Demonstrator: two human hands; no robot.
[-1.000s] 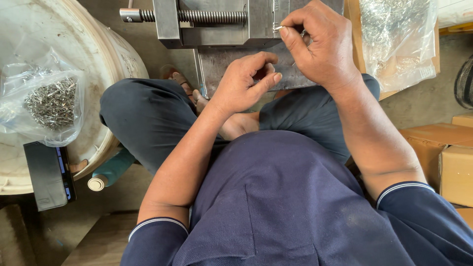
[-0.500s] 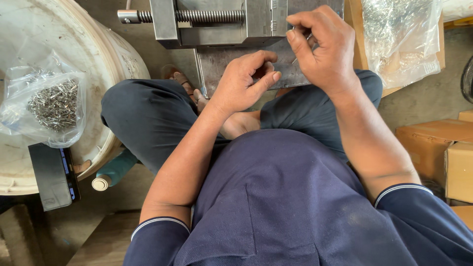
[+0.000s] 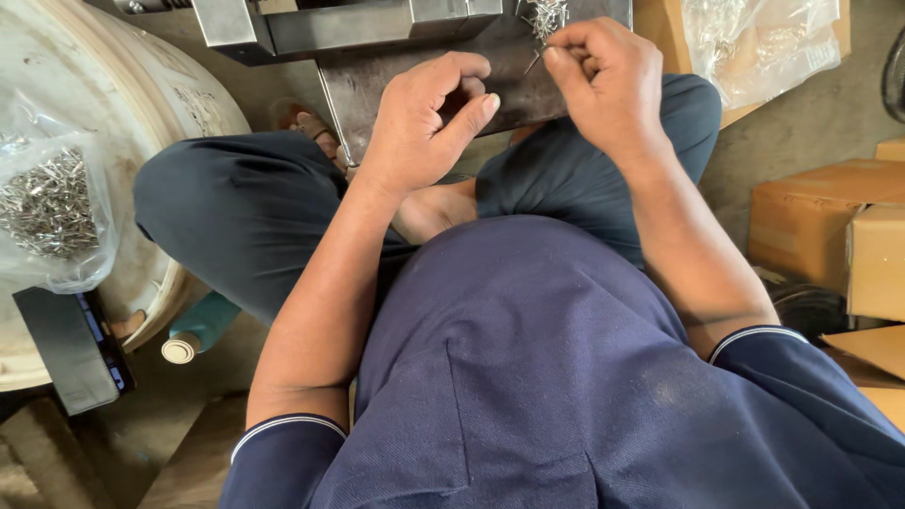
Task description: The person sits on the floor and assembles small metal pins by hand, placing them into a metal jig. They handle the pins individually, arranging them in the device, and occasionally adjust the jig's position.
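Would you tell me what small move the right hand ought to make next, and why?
Probably draw one pin clear of the small pile of metal pins. The right hand is pinching there on the metal plate, while the left hand waits curled beside it, seemingly empty.

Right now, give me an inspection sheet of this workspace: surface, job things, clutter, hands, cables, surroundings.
Surface: dark metal plate in front of the seated person, below a grey metal block.
Job things: small pile of metal pins on the plate.
Clutter: bag of pins on a white drum; clear bag; dark flat device; teal bottle.
Hands: left hand curled on the plate; right hand pinching a pin near the pile.
Cables: nothing seen.
Surroundings: cardboard boxes at right, concrete floor.
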